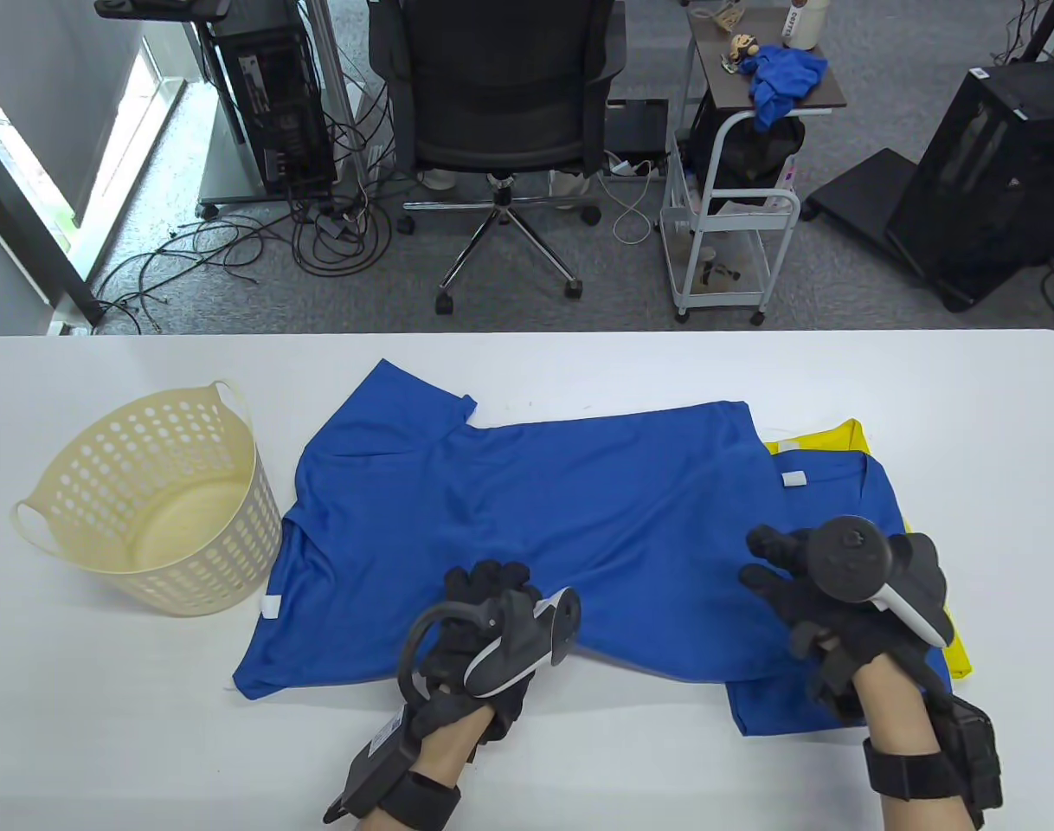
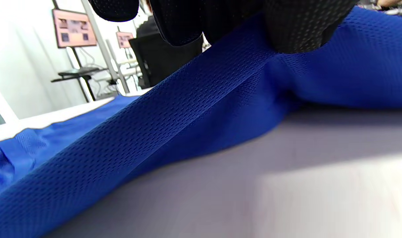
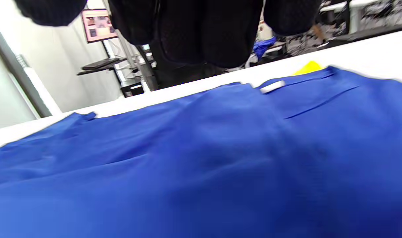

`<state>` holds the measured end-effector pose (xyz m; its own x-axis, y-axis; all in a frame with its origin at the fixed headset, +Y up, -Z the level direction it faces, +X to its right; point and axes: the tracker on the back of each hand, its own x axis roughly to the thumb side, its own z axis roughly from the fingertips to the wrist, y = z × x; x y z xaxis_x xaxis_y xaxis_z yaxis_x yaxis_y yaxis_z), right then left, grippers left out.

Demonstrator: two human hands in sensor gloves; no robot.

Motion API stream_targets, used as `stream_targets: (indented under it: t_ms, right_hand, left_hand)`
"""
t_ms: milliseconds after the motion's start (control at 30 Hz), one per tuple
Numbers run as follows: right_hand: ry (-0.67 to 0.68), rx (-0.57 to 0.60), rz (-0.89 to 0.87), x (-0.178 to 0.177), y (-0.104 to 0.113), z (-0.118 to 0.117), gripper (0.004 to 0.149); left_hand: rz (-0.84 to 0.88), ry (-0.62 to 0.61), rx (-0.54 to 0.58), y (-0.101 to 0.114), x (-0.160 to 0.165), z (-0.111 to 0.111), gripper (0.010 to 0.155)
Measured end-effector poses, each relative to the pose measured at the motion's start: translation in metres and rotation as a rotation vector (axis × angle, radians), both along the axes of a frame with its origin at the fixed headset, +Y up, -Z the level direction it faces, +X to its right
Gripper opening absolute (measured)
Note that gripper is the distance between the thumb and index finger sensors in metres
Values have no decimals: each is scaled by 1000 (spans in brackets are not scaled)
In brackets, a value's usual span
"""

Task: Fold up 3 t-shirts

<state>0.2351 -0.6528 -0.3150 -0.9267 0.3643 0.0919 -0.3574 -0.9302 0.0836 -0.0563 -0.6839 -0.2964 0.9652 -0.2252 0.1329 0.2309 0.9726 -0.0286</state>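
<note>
Seemingly to start a fold, the left hand (image 1: 484, 640) pinches the spread blue t-shirt's (image 1: 527, 511) near edge off the bench (image 1: 103, 692), while the right hand's (image 1: 825, 606) grip lies released on it.

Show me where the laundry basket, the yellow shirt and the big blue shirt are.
laundry basket (image 1: 233, 519): table view, on its perforated right wall.
yellow shirt (image 1: 825, 435): table view, on the strip showing past the blue shirts.
big blue shirt (image 1: 527, 511): table view, on the middle of its spread body.
</note>
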Motion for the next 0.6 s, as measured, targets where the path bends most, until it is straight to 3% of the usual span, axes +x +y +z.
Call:
stream_targets:
  t_ms: [133,300,600]
  right_hand:
    - [104,-16,-24,-38,-24,-6,59]
    - [181,-72,-8,-57,-49,-2,75]
    - [252,-72,-108,-67,-59,8,86]
  left_hand:
    - [22,18,33,34,14,-10,45]
    - [19,11,109,72,46,-19,45]
    - [44,4,123,93,88,-28,45]
